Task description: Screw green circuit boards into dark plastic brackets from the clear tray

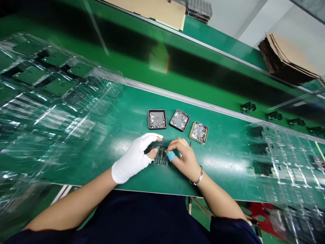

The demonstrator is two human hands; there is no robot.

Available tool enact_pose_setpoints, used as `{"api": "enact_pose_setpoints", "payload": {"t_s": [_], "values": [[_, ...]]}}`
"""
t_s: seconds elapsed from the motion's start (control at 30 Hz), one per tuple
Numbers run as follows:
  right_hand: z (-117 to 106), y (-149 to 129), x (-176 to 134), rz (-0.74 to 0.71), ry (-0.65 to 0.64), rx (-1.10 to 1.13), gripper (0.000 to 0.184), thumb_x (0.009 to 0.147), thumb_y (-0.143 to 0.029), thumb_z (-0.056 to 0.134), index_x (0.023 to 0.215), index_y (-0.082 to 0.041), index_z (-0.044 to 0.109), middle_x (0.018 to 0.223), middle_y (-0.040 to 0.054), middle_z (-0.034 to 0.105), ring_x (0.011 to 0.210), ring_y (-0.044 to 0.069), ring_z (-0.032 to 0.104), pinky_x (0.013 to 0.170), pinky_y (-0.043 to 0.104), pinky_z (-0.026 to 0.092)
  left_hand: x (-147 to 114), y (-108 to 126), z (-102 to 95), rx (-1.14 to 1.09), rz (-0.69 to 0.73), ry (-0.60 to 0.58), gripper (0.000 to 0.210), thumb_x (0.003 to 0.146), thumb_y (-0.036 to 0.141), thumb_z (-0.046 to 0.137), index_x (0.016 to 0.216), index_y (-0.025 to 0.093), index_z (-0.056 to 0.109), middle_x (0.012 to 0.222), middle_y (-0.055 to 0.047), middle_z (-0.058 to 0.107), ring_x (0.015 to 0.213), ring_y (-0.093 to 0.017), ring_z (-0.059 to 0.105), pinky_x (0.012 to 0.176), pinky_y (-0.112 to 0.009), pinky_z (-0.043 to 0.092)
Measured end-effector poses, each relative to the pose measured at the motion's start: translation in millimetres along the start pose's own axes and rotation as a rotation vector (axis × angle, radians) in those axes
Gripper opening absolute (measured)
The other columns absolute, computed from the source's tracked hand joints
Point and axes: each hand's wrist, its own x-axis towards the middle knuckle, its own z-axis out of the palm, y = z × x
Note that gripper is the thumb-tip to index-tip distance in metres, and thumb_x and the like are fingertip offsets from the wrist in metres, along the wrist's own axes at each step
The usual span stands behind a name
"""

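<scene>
Metal pieces lie loose in three shallow trays on the green table: the left tray, the middle tray and the right tray stand in an arc just beyond the hands, probably so that each is within easy reach. Nearer the body, between the two hands, a dark slotted part sits at or just above the table top; that central place seems to suit both hands meeting and a straight look down. The left hand, in a white glove that leaves the tips of thumb and forefinger bare, has those two spread wide, the thumb at the part's left edge; perhaps it steadies the part, though I cannot tell whether it presses. Bare tips likely keep the touch fine. The right hand, ungloved, pinches narrowly over the right edge on a small shiny piece, too small to identify; so slight a thing seems to need a fingertip grip. Blue wrap on one digit may guard the skin. Clear packs holding green boards and further packs flank the work, presumably to give the arms room.
</scene>
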Motion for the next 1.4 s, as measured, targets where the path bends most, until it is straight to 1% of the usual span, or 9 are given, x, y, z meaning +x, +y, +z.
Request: {"api": "enact_pose_setpoints", "payload": {"t_s": [0.13, 0.4, 0.5, 0.7, 0.87, 1.0, 1.17, 1.23, 1.4], "values": [[12, 6, 2, -0.031, 0.022, -0.107, 0.01, 0.082, -0.013, 0.053, 0.086, -0.022, 0.056, 0.093, 0.0041, 0.064, 0.089, 0.019, 0.058, 0.091, 0.04, 0.041, 4, -9, 7.5, -0.197, -0.15, -0.211, 0.028, 0.085, 0.028, 0.045, 0.108, 0.019, 0.057, 0.114, -0.006, 0.066, 0.107, -0.021, 0.061, 0.096, -0.035, 0.047], [18, 8, 0, -0.032, 0.003, -0.196, 0.019, 0.074, -0.007, 0.049, 0.087, -0.022, 0.053, 0.092, 0.0058, 0.064, 0.087, 0.021, 0.058, 0.081, 0.038, 0.043, 3, -8, 15.7, -0.236, -0.198, -0.204, 0.026, 0.086, 0.032, 0.046, 0.103, 0.018, 0.058, 0.111, -0.008, 0.066, 0.104, -0.022, 0.061, 0.094, -0.036, 0.046], [18, 8, 1, 0.006, -0.003, -0.123, 0.019, 0.074, -0.008, 0.049, 0.085, -0.022, 0.052, 0.092, 0.0059, 0.063, 0.089, 0.021, 0.058, 0.08, 0.038, 0.044, 4, -8, 18.4, -0.274, -0.23, -0.172, 0.025, 0.088, 0.037, 0.044, 0.099, 0.019, 0.058, 0.103, -0.005, 0.066, 0.098, -0.021, 0.062, 0.089, -0.035, 0.048], [21, 16, 0, 0.268, 0.005, 0.415, 0.016, 0.082, -0.017, 0.051, 0.098, -0.022, 0.052, 0.094, 0.0027, 0.059, 0.088, 0.017, 0.059, 0.082, 0.033, 0.048, 4, -5, 25.5, -0.21, -0.278, -0.081, 0.022, 0.086, 0.033, 0.044, 0.103, 0.019, 0.051, 0.1, -0.005, 0.062, 0.093, -0.021, 0.061, 0.083, -0.036, 0.05], [23, 23, 0, 0.244, -0.028, 0.421, 0.013, 0.083, -0.02, 0.053, 0.096, -0.023, 0.053, 0.092, 0.0015, 0.057, 0.089, 0.016, 0.056, 0.085, 0.033, 0.046, 5, -1, 28.9, 0.117, -0.096, 0.036, 0.025, 0.08, 0.021, 0.048, 0.104, 0.017, 0.052, 0.105, -0.011, 0.062, 0.104, -0.028, 0.057, 0.095, -0.049, 0.043], [14, 34, -5, 0.257, -0.01, 0.525, 0.022, 0.092, -0.037, 0.046, 0.11, -0.024, 0.049, 0.108, 0.0064, 0.06, 0.103, 0.019, 0.059, 0.092, 0.038, 0.047, 4, -5, 14.9, -0.05, -0.143, 0.127, 0.03, 0.085, 0.032, 0.049, 0.111, 0.017, 0.05, 0.11, -0.012, 0.062, 0.106, -0.026, 0.059, 0.095, -0.045, 0.047], [10, 24, -26, 0.074, -0.211, 0.112, 0.07, 0.073, -0.049, 0.07, 0.13, -0.022, 0.039, 0.13, 0.0145, 0.051, 0.123, 0.031, 0.048, 0.11, 0.058, 0.027, 1, -18, -9.3, -0.225, -0.3, 0.151, 0.038, 0.084, 0.045, 0.05, 0.111, 0.019, 0.052, 0.108, -0.009, 0.066, 0.103, -0.024, 0.063, 0.096, -0.042, 0.047], [10, 17, -27, 0.044, -0.236, -0.01, 0.073, 0.07, -0.043, 0.072, 0.132, -0.021, 0.039, 0.126, 0.0139, 0.054, 0.12, 0.031, 0.05, 0.111, 0.06, 0.022, 1, -24, -11.3, -0.189, -0.333, 0.127, 0.038, 0.082, 0.047, 0.05, 0.108, 0.02, 0.054, 0.107, -0.008, 0.067, 0.102, -0.025, 0.064, 0.096, -0.042, 0.047], [-41, 52, 30, 0.235, 0.122, 0.035, 0.078, 0.074, -0.037, 0.067, 0.141, -0.018, 0.031, 0.133, 0.0136, 0.05, 0.12, 0.025, 0.051, 0.104, 0.043, 0.041, 3, -36, -1.1, -0.085, -0.34, 0.048, 0.041, 0.079, 0.053, 0.049, 0.104, 0.021, 0.057, 0.103, -0.007, 0.071, 0.097, -0.026, 0.067, 0.088, -0.04, 0.053]]}}
